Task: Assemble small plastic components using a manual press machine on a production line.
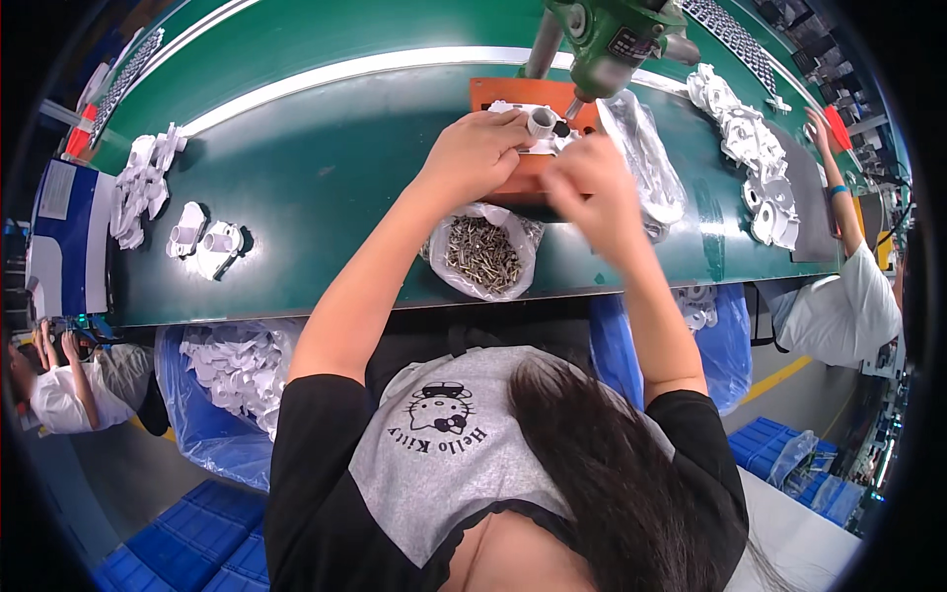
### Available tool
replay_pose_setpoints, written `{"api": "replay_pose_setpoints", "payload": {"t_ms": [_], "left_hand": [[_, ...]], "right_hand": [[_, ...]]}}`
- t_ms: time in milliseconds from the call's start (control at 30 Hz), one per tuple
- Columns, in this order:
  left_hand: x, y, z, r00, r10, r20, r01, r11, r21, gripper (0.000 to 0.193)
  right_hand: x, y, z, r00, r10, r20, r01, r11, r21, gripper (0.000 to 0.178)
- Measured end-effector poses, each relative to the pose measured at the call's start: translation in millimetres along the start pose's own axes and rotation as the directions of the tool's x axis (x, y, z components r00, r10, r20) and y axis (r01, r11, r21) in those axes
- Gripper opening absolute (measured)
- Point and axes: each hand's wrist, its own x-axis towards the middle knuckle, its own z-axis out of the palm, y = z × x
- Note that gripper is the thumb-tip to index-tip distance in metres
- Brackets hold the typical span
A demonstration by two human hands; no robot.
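On an orange base plate (488,94) lies a white plastic part with a round collar (541,120). My left hand (472,156) grips its left side, fingers over the top and thumb near the collar. Just right of the part is my right hand (590,185), smeared by motion; whether its fingers hold anything does not show. Above them hangs the green head of a bench machine (617,44), its pointed tip close over the plate's right side. A plastic-lined bowl of small metal screws (481,255) stands at the bench's front edge.
White parts are heaped at bench left (148,183) and right (755,148); two others (219,247) lie at left. A clear plastic bag (641,163) rests right of the plate. Blue lined bins (212,434) flank me below. Co-workers sit at both sides.
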Motion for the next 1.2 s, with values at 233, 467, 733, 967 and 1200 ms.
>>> {"api": "replay_pose_setpoints", "payload": {"t_ms": [233,467,733,967,1200], "left_hand": [[1.8,1.3,0.3,0.987,-0.126,0.095,0.125,0.992,0.022,0.028],[0.2,-0.6,0.3,0.99,-0.119,0.08,0.118,0.993,0.018,0.028],[2.0,1.7,-0.4,0.988,-0.129,0.087,0.126,0.991,0.033,0.028],[-0.2,1.1,3.9,0.998,-0.061,-0.004,0.061,0.998,0.022,0.019],[2.0,3.0,4.6,0.998,-0.061,0.008,0.061,0.998,0.004,0.02]], "right_hand": [[-27.1,-27.5,32.9,0.965,-0.145,0.221,0.131,0.989,0.074,0.011],[-41.4,-22.9,20.4,0.954,-0.044,0.297,0.071,0.994,-0.082,0.013],[-41.9,-27.2,23.3,0.955,-0.122,0.27,0.152,0.984,-0.093,0.014],[-43.6,-21.4,31.4,0.936,-0.224,0.272,0.242,0.97,-0.033,0.013],[-32.9,-11.1,19.7,0.94,-0.158,0.303,0.096,0.973,0.209,0.007]]}}
